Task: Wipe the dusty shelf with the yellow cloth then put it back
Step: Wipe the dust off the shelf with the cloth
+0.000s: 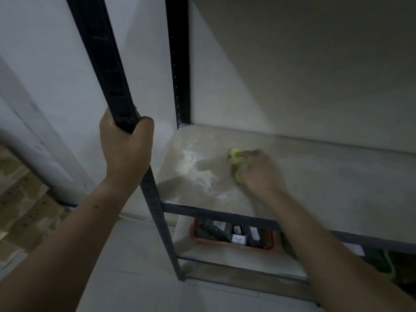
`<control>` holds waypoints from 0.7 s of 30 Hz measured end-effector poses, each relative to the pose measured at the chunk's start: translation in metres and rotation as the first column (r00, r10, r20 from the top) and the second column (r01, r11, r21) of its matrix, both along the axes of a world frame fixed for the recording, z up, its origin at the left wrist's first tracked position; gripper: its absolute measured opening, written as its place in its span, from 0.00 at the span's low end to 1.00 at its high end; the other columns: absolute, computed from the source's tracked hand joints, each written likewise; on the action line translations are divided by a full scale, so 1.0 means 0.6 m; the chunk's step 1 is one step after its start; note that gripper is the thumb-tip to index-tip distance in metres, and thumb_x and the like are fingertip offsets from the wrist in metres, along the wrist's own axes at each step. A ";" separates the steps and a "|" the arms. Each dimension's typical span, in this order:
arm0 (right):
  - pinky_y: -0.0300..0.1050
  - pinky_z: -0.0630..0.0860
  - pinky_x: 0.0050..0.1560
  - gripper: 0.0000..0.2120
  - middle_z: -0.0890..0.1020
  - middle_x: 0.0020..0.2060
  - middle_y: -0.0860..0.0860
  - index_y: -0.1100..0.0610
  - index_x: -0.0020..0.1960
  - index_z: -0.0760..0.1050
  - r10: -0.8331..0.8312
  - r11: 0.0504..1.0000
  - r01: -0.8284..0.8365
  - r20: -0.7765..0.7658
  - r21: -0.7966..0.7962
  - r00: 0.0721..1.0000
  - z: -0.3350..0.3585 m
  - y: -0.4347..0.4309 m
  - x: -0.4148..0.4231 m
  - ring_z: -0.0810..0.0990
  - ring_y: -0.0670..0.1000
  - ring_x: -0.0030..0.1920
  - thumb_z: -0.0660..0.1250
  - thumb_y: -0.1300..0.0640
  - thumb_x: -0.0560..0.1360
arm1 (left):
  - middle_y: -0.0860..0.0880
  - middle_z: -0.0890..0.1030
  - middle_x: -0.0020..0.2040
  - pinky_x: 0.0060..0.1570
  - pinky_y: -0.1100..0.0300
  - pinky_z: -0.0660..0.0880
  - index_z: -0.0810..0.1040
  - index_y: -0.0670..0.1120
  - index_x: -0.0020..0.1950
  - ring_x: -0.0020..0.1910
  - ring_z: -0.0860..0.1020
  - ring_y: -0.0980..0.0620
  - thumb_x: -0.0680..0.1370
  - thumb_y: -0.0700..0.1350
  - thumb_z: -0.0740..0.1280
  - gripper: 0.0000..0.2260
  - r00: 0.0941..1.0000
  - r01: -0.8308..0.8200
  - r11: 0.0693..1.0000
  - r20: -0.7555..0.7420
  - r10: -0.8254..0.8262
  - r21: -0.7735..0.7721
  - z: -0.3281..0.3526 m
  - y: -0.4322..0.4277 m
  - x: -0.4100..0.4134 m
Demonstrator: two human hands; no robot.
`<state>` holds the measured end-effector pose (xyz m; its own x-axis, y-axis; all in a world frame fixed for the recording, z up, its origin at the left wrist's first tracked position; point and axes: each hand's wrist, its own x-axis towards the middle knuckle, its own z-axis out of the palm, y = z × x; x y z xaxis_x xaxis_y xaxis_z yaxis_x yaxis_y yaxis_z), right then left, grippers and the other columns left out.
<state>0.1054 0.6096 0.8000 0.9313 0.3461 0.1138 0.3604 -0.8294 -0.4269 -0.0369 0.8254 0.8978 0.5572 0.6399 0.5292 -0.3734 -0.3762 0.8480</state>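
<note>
Both curled: left grip [126,149] round post [105,64], right grip [256,172] round cloth [236,156]

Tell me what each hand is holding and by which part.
Left hand grips the rack's black front post just above the dusty shelf. Right hand holds the bunched yellow cloth from above, on the shelf.

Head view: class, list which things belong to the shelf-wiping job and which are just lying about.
Job: yellow cloth, dusty shelf, right hand holding it, left hand gripping rack post.
Lying about: red basket below, green object.
</note>
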 end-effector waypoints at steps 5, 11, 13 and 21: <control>0.45 0.72 0.60 0.17 0.73 0.60 0.55 0.49 0.65 0.75 0.237 0.963 -0.214 -0.132 0.165 0.963 0.018 0.073 -0.045 0.75 0.55 0.57 0.58 0.56 0.78 | 0.48 0.65 0.33 0.30 0.57 0.62 0.63 0.50 0.39 0.29 0.63 0.53 0.70 0.39 0.62 0.09 0.999 0.043 0.999 -0.033 -0.043 0.022 0.006 0.004 -0.007; 0.46 0.72 0.49 0.14 0.79 0.54 0.57 0.53 0.59 0.78 0.010 0.987 -0.002 -0.049 0.160 0.999 0.064 -0.086 -0.011 0.78 0.57 0.52 0.59 0.55 0.78 | 0.49 0.65 0.33 0.30 0.60 0.63 0.61 0.44 0.39 0.29 0.64 0.55 0.70 0.39 0.62 0.09 0.999 0.031 0.999 -0.029 -0.030 0.018 0.004 0.002 -0.007; 0.51 0.76 0.48 0.16 0.79 0.50 0.59 0.50 0.53 0.78 0.003 1.000 0.001 -0.152 0.026 0.988 0.061 -0.152 -0.010 0.79 0.60 0.49 0.56 0.46 0.75 | 0.50 0.64 0.32 0.29 0.62 0.63 0.63 0.39 0.39 0.28 0.63 0.56 0.70 0.38 0.62 0.07 1.000 0.016 1.000 -0.026 -0.015 0.027 0.004 0.002 -0.006; 0.46 0.71 0.55 0.29 0.74 0.59 0.48 0.47 0.72 0.68 0.202 0.974 -0.209 -0.072 -0.093 0.977 0.015 -0.203 -0.041 0.75 0.51 0.58 0.68 0.43 0.74 | 0.50 0.61 0.31 0.28 0.63 0.60 0.63 0.37 0.37 0.28 0.61 0.56 0.71 0.34 0.61 0.07 1.000 0.001 0.999 0.013 -0.002 0.051 0.004 -0.001 -0.003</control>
